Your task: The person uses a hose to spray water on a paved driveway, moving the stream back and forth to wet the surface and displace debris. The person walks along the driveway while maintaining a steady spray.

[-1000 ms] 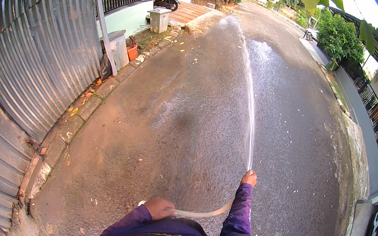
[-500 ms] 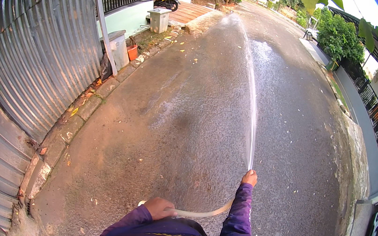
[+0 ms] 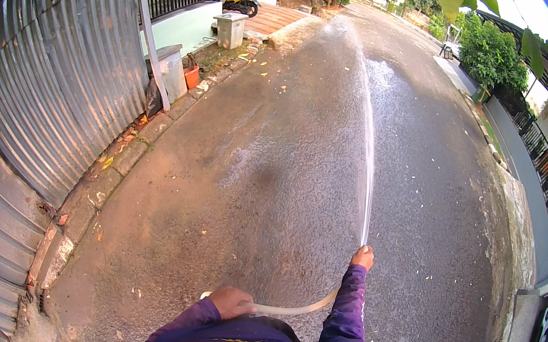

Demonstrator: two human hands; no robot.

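A pale hose (image 3: 294,309) curves in front of my body from one hand to the other. My left hand (image 3: 232,302) is closed round it at the lower middle, and a short pale bit of it shows past that hand. Farther forward, my right hand (image 3: 362,258) grips the hose's end, with the thumb at the opening. From there a white jet of water (image 3: 368,148) arcs ahead and lands far up the asphalt road (image 3: 285,193). Dark wet patches cover much of the road. The hose's very tip is hidden by my right fingers.
Along the left stand a corrugated metal fence (image 3: 60,70), a stone curb (image 3: 128,156), a grey bin (image 3: 174,73), an orange bucket (image 3: 192,77) and a concrete box (image 3: 230,30). A yellow-black motorbike (image 3: 241,3) is parked beyond. A grey wall (image 3: 523,143) borders the right.
The jet's arc has shifted very slightly to the right. Both hands hold their places on the hose.
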